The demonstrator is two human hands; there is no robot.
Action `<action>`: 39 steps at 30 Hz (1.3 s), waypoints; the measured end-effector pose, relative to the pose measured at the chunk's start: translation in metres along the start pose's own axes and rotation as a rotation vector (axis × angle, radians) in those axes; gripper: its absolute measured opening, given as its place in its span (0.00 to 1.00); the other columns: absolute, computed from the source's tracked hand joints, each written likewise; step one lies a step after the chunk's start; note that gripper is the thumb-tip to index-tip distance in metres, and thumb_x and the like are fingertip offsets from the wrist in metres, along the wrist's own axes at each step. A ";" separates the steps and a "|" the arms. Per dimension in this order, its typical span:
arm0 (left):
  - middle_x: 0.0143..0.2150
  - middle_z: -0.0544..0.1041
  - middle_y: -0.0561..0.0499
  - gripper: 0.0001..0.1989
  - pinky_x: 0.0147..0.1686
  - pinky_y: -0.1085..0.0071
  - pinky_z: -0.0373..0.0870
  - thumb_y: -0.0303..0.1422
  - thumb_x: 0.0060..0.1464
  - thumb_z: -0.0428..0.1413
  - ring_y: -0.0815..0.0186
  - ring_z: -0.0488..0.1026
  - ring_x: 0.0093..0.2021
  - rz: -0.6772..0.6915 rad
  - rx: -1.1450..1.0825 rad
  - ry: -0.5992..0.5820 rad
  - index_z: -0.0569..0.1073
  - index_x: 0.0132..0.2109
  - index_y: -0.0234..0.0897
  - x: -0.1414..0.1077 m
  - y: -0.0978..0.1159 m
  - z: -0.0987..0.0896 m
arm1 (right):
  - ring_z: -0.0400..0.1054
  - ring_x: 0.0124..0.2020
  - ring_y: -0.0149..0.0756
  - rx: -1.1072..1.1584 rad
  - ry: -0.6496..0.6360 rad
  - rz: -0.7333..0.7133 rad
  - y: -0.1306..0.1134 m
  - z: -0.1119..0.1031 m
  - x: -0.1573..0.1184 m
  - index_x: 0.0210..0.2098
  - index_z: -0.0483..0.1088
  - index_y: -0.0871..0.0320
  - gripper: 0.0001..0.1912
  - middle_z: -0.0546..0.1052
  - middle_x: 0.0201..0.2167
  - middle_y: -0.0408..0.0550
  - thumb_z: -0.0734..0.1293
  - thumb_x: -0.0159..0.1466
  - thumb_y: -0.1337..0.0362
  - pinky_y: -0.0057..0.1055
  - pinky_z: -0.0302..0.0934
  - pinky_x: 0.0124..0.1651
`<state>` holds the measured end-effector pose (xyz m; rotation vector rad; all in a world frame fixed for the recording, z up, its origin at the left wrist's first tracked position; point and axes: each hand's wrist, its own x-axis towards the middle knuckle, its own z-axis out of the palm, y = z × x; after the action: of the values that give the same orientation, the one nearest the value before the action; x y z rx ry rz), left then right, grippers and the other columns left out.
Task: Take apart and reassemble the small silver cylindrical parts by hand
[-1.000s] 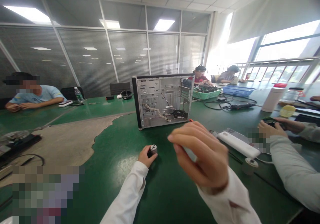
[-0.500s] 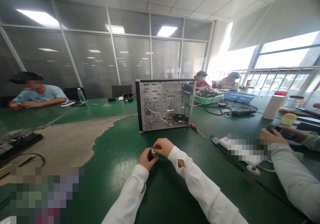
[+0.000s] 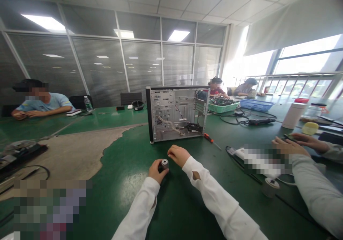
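My left hand [image 3: 158, 171] is closed around a small metal cylinder [image 3: 164, 164] with a dark opening in its top. The cylinder stands upright at table height. My right hand [image 3: 179, 155] hovers just to the right of it, apart from it, with thumb and fingertips pinched together. Whatever sits in that pinch, if anything, is too small to see. Beyond both hands stands an open computer case [image 3: 179, 113], its side off, with cables and a black fan [image 3: 194, 127] inside. An orange-handled screwdriver [image 3: 209, 138] lies by the case's right corner.
On my right are a white power strip [image 3: 241, 153], another metal cylinder [image 3: 271, 187], a white bottle [image 3: 292, 115] and a co-worker's hands [image 3: 292, 145]. Green [image 3: 222, 106] and blue baskets [image 3: 257, 105] stand farther back. A torn brown covering [image 3: 80, 147] lies at left.
My right hand has lifted off the top of the cylinder and moved slightly right and away, uncovering its opening. My left hand keeps its hold in the same place.
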<state>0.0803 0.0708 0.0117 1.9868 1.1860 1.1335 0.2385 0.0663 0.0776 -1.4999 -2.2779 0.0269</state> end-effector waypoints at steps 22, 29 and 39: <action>0.40 0.70 0.48 0.26 0.43 0.67 0.64 0.12 0.30 0.44 0.64 0.68 0.41 -0.027 0.015 0.048 0.66 0.40 0.34 0.008 -0.031 0.003 | 0.61 0.30 0.29 0.178 0.124 0.130 0.077 0.058 -0.051 0.38 0.63 0.59 0.19 0.66 0.30 0.45 0.56 0.47 0.77 0.27 0.57 0.37; 0.33 0.73 0.54 0.23 0.39 0.71 0.67 0.13 0.32 0.42 0.69 0.71 0.34 -0.116 -0.026 0.090 0.68 0.34 0.37 0.006 -0.023 -0.003 | 0.61 0.32 0.32 0.150 0.151 0.105 0.070 0.056 -0.053 0.38 0.64 0.60 0.20 0.67 0.30 0.46 0.56 0.46 0.78 0.30 0.57 0.39; 0.28 0.75 0.53 0.20 0.36 0.76 0.67 0.13 0.34 0.42 0.70 0.72 0.30 -0.222 -0.014 0.085 0.70 0.31 0.34 0.009 -0.024 -0.007 | 0.58 0.43 0.35 0.197 0.369 -0.028 0.047 0.052 -0.055 0.41 0.62 0.59 0.21 0.64 0.40 0.50 0.54 0.49 0.77 0.34 0.55 0.47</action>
<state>0.0662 0.0902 0.0003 1.7607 1.3993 1.1182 0.2807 0.0481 0.0010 -1.2548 -1.9404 -0.0303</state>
